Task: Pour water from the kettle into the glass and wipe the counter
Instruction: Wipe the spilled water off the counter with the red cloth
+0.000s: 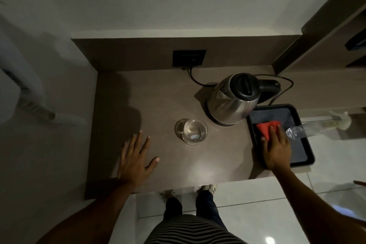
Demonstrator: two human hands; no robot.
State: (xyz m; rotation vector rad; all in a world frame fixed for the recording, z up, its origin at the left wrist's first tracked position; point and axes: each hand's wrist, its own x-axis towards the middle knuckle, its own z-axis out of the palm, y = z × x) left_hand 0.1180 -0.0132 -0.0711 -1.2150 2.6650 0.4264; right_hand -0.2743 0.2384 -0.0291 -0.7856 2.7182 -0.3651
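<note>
A steel kettle (232,99) with a black lid stands on its base at the back right of the brown counter (164,101). A clear glass (195,130) holding water sits in front of it, near the middle. A red cloth (266,127) lies in a black tray (306,140) on the right. My right hand (276,147) rests over the tray with its fingertips on the cloth; I cannot tell whether it grips it. My left hand (134,158) lies flat on the counter, fingers spread, left of the glass.
A black cord (195,79) runs from a wall socket (189,58) to the kettle base. A clear plastic bottle (297,131) lies across the tray's right side. The counter's front edge is just below my hands; a wooden shelf unit stands at the right.
</note>
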